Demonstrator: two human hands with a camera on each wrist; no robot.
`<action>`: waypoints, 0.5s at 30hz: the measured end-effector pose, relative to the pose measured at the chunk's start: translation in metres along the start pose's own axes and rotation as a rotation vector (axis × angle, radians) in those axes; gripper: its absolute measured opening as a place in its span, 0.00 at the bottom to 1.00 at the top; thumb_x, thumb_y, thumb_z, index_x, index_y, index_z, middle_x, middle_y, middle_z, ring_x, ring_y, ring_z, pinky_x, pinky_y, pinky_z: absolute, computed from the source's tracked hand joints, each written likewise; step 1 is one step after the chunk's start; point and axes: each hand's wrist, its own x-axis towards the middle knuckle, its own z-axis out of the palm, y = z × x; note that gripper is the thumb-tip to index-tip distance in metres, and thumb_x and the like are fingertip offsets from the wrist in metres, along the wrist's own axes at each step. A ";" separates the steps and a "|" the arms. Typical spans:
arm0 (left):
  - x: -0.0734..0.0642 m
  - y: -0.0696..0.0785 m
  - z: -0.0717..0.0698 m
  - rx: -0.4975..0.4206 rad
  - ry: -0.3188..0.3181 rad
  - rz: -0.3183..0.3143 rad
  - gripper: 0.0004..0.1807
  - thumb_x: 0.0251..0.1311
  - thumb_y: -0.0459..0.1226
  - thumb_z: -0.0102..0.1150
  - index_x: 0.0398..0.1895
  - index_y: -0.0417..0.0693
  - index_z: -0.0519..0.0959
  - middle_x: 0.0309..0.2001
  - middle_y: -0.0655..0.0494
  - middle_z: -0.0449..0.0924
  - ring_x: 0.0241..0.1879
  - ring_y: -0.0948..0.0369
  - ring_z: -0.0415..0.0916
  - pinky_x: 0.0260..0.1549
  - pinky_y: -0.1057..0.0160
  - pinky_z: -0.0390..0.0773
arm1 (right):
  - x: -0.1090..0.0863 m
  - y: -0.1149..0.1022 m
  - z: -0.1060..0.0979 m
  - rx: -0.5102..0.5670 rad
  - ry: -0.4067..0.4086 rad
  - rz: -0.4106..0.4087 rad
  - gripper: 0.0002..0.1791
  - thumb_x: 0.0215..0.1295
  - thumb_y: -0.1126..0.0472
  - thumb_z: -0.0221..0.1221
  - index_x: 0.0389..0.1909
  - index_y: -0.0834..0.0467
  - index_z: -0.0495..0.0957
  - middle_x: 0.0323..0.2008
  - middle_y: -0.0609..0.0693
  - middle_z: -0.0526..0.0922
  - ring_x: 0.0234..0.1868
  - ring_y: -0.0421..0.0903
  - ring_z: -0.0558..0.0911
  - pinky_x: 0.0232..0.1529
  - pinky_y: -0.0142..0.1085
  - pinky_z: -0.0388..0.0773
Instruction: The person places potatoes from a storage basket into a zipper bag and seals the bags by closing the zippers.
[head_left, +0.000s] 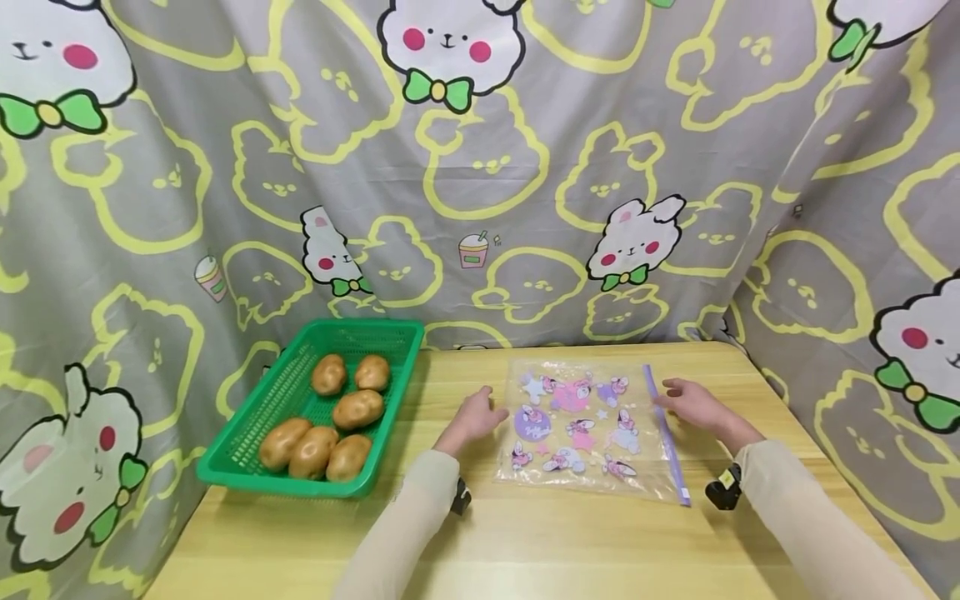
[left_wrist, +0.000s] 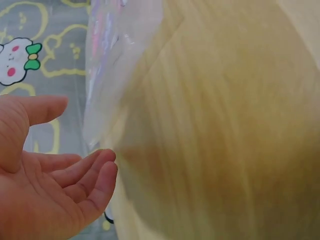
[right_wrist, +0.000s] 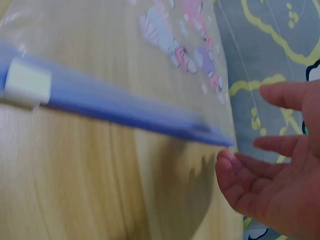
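Note:
A clear plastic slider bag (head_left: 581,417) printed with pink and purple cartoon figures lies flat on the wooden table. Its blue-purple zip strip (head_left: 666,433) runs along the right side, and the white slider (right_wrist: 29,82) sits at the strip's near end. My left hand (head_left: 477,417) is at the bag's left edge, thumb apart from loosely bent fingers (left_wrist: 102,187), holding nothing. On the other side my right hand (head_left: 697,406) hovers by the zip strip with relaxed fingers. In the right wrist view its fingertips (right_wrist: 225,162) come right up to the strip's far end.
To the left stands a green plastic basket (head_left: 408,367) with several brown potatoes (head_left: 358,410) in it. A patterned grey curtain (head_left: 480,183) hangs behind the table (head_left: 555,550) and along its sides. Each wrist wears a small black camera.

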 end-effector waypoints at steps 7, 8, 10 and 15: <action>0.006 -0.004 0.009 -0.088 -0.003 -0.007 0.33 0.62 0.40 0.58 0.63 0.28 0.61 0.47 0.39 0.76 0.43 0.48 0.77 0.43 0.53 0.77 | 0.002 0.009 0.005 0.094 -0.083 0.017 0.35 0.70 0.60 0.51 0.64 0.81 0.50 0.57 0.79 0.62 0.54 0.65 0.73 0.46 0.48 0.76; 0.007 -0.004 0.010 -0.099 -0.007 -0.007 0.33 0.61 0.40 0.59 0.63 0.28 0.62 0.46 0.41 0.77 0.41 0.50 0.77 0.41 0.55 0.78 | 0.003 0.010 0.006 0.097 -0.086 0.023 0.35 0.70 0.60 0.51 0.65 0.80 0.50 0.58 0.79 0.62 0.54 0.65 0.72 0.47 0.48 0.76; 0.008 -0.004 0.012 -0.140 -0.016 -0.017 0.33 0.61 0.40 0.59 0.63 0.27 0.62 0.44 0.43 0.78 0.39 0.53 0.77 0.40 0.56 0.78 | 0.004 0.011 0.007 0.106 -0.082 0.028 0.35 0.69 0.60 0.51 0.65 0.80 0.50 0.57 0.78 0.63 0.55 0.64 0.72 0.47 0.47 0.76; 0.006 -0.003 0.014 -0.259 -0.014 -0.082 0.29 0.60 0.39 0.60 0.56 0.26 0.67 0.42 0.40 0.77 0.42 0.49 0.76 0.43 0.53 0.77 | 0.006 0.012 0.012 0.155 -0.063 -0.004 0.34 0.68 0.64 0.52 0.63 0.82 0.50 0.53 0.75 0.67 0.49 0.57 0.74 0.41 0.40 0.78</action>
